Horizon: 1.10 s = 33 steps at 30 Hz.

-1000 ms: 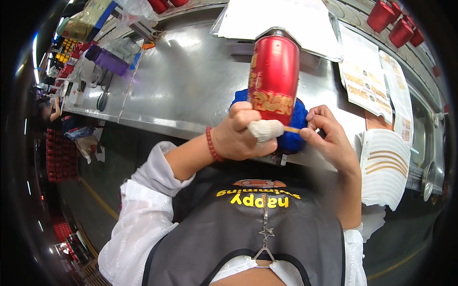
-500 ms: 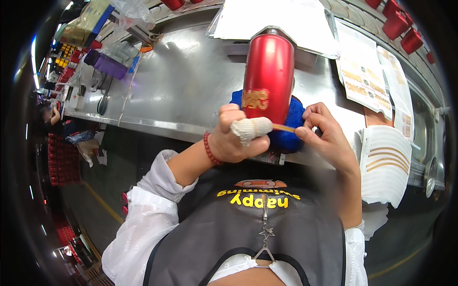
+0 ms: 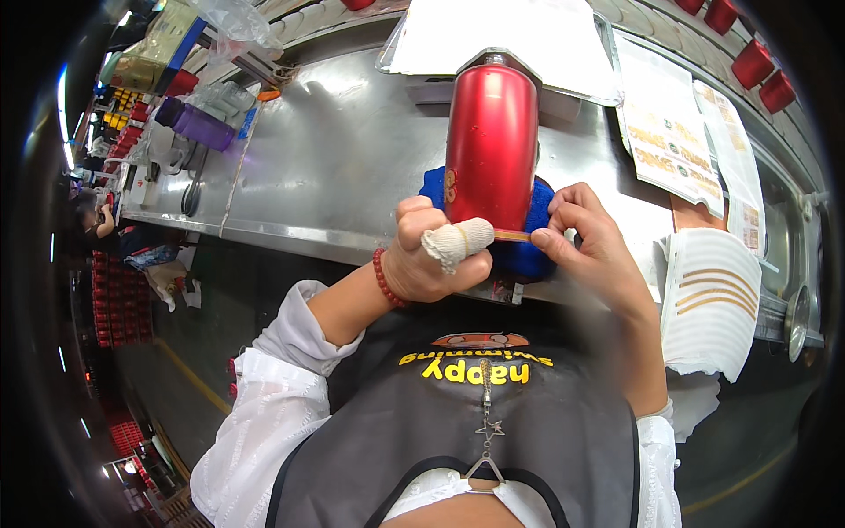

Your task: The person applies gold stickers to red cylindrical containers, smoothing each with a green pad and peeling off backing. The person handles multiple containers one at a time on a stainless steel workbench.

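A shiny red metal cylinder (image 3: 495, 141) lies on a blue cloth pad (image 3: 525, 261), its long side running away from me. Gold print shows at its left edge. Across its near end runs a thin gold-brown strip (image 3: 512, 236), stretched between my hands. My left hand (image 3: 431, 251), closed, has a white knitted finger cover (image 3: 459, 243) on one finger and meets the strip's left end. Thumb and fingers of my right hand (image 3: 591, 253) pinch the other end. Whether the strip touches the cylinder, I cannot tell.
A white-covered tray (image 3: 497, 35) stands behind the cylinder on the metal bench (image 3: 334, 150). Printed sheets (image 3: 673, 132) and a white pad bearing gold-brown strips (image 3: 713, 304) are at right. Red containers (image 3: 753, 63) line the far right; a purple bottle (image 3: 198, 123) stands left.
The red cylinder has turned, carrying its gold print round to the left edge. Both hands have shifted slightly left, still holding the strip. Red containers at the far right have changed position.
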Tool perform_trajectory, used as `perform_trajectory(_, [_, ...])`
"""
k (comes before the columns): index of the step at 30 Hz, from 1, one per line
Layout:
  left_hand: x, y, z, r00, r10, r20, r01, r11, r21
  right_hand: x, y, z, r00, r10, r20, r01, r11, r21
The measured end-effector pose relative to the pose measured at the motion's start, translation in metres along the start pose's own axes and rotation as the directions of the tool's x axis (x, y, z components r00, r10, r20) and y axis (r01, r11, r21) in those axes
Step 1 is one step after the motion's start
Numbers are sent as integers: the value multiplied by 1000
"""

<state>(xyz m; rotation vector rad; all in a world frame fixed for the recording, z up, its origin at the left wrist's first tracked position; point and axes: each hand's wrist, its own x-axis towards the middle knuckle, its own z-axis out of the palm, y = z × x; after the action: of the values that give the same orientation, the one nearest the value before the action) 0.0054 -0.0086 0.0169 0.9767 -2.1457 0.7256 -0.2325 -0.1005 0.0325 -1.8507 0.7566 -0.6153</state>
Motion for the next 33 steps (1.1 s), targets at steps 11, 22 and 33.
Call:
perform_trajectory(11, [32, 6, -1, 946, 134, 297, -150, 988, 32, -1, 19, 5, 996, -59, -72, 50, 991, -122])
perform_trajectory(22, [-12, 9, -12, 759, -619, 201, 628, 616, -475, -24, 1, 31, 880, -414, -234, 337, 890, -307])
perform_trajectory(33, [13, 10, -5, 655, -684, 320, 722, 444, -530, -35, 4, 45, 882, -463, -89, 379, 808, -450])
